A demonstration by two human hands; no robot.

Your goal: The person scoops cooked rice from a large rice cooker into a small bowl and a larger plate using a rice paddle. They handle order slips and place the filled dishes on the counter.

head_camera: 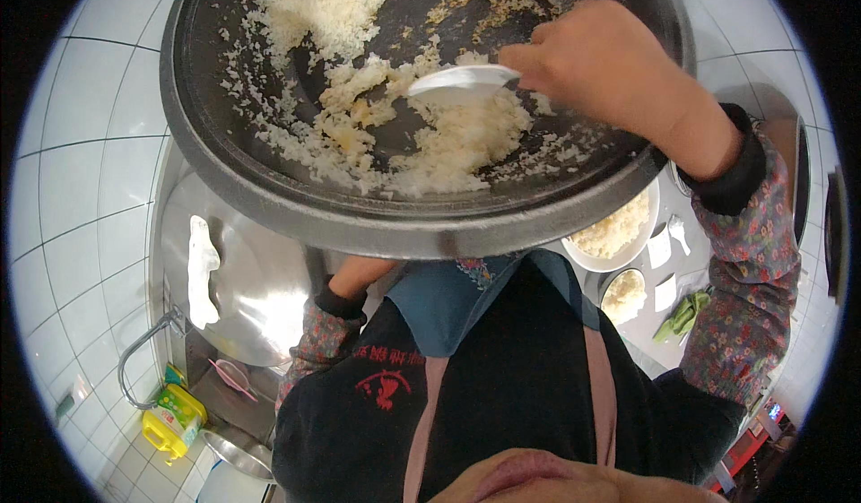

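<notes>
A large dark pan (430,224) with a thick rim fills the top of the view. Cooked white rice (471,133) lies in it in clumps, partly yellowish, with grains stuck to the wall. Over the rice, my right hand (592,59) grips a white utensil (464,81), perhaps a rice paddle; its shape is blurred. My left hand (366,272) reaches under the pan's near rim at lower left. Only its wrist side shows, so its fingers and whatever they touch are hidden.
Right of me are a white bowl of rice (615,234), a smaller rice container (623,296), a white spoon (678,234) and green leaves (683,318). At left are a metal lid-like surface (255,247) with a white cloth (202,274), a faucet (128,362) and a yellow jug (171,422).
</notes>
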